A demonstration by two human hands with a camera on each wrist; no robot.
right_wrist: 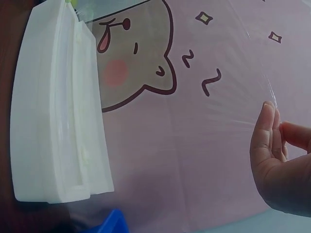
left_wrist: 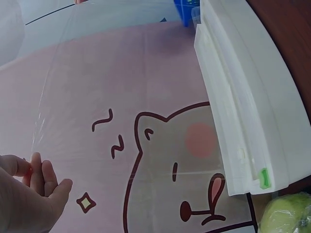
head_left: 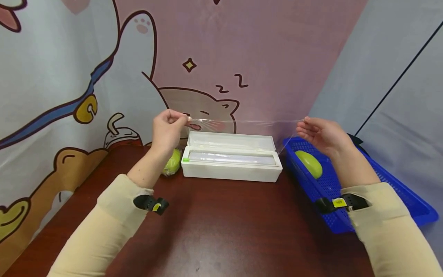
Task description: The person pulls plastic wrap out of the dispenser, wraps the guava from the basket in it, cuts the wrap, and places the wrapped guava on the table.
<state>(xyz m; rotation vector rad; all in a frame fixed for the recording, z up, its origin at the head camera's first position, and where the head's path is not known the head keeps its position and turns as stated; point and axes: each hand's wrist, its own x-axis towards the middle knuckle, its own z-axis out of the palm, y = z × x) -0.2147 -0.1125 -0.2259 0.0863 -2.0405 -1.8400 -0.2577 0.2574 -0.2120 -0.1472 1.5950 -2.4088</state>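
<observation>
A sheet of clear cling film [head_left: 242, 122] is stretched between both hands, above a white cling film dispenser box [head_left: 232, 171] whose lid [head_left: 231, 141] stands up. My left hand [head_left: 168, 129] pinches one upper corner between thumb and fingers, as the left wrist view also shows at the left hand [left_wrist: 41, 194]. The other corner is pinched by my right hand [head_left: 323, 136]; in the right wrist view the right hand [right_wrist: 277, 160] has thumb and fingertips together on the film. Inside the box lies the film roll [head_left: 232, 158]. The film is nearly see-through, so its lower part is hard to trace.
Left of the box sits a green, round fruit in film [head_left: 172, 163]. A blue plastic basket [head_left: 398, 192] stands on the right, holding a smooth green fruit [head_left: 309, 164]. The brown table [head_left: 221, 223] meets a cartoon-printed backdrop [head_left: 270, 57] behind the box.
</observation>
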